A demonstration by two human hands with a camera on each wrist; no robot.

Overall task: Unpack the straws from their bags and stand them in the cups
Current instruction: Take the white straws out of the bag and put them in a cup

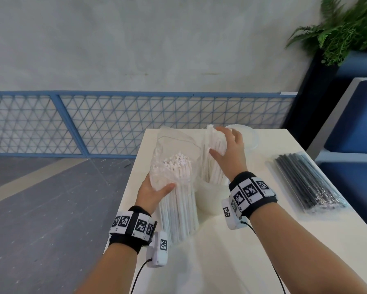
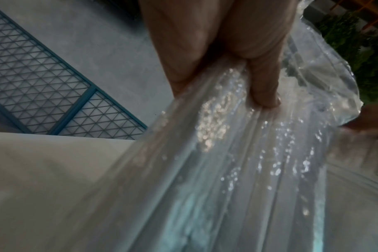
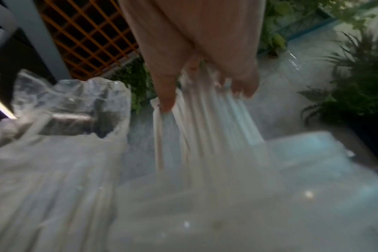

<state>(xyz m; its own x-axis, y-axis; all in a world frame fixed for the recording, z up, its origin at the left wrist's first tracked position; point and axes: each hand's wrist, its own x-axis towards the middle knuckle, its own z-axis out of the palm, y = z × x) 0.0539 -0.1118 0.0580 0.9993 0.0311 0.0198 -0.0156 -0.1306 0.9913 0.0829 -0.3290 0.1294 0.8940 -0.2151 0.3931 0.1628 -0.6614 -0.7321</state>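
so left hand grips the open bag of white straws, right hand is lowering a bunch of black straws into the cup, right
Not quite. The bunch in the right hand is white straws, as the head view shows; the black straws lie bagged on the table. The left hand does grip the open bag, beside the cup.

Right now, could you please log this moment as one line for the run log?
left hand: grips bag of white straws | right hand: holds white straw bunch in cup | black straws: bagged
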